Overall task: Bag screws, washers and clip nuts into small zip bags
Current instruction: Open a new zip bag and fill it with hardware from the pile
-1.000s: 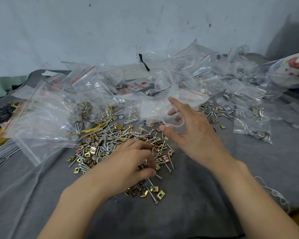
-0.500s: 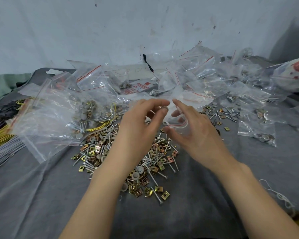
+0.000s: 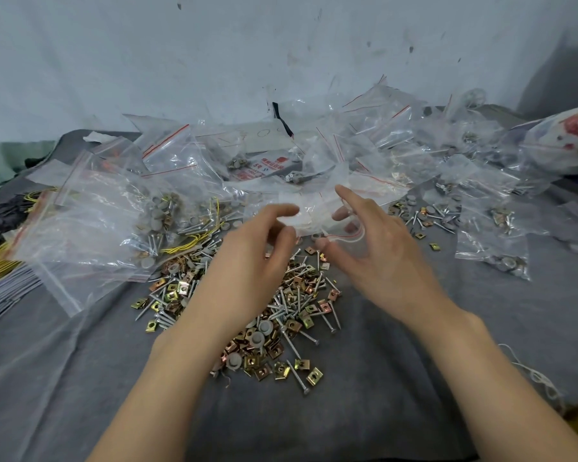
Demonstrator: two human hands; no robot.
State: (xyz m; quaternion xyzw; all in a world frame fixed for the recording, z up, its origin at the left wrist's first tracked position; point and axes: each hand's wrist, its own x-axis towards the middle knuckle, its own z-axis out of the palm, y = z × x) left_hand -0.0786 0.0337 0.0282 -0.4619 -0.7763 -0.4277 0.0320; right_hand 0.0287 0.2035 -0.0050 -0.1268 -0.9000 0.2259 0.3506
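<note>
1. Pinching small zip bag (image 3: 317, 216) at its mouth: R hand (image 3: 377, 251), thumb + fingers, just above loose pile (image 3: 297, 305) of screws, washers, clip nuts.
2. L hand (image 3: 251, 261) fingertips curled at same mouth; blurred, can't tell if gripping.
3. Hands close together.

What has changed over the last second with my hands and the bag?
The left hand lifted off the hardware pile and moved up to the mouth of the small zip bag; whether it pinches the bag is too blurred to tell. The right hand kept holding that bag in about the same place. The pile and the other bags stayed put.
</note>
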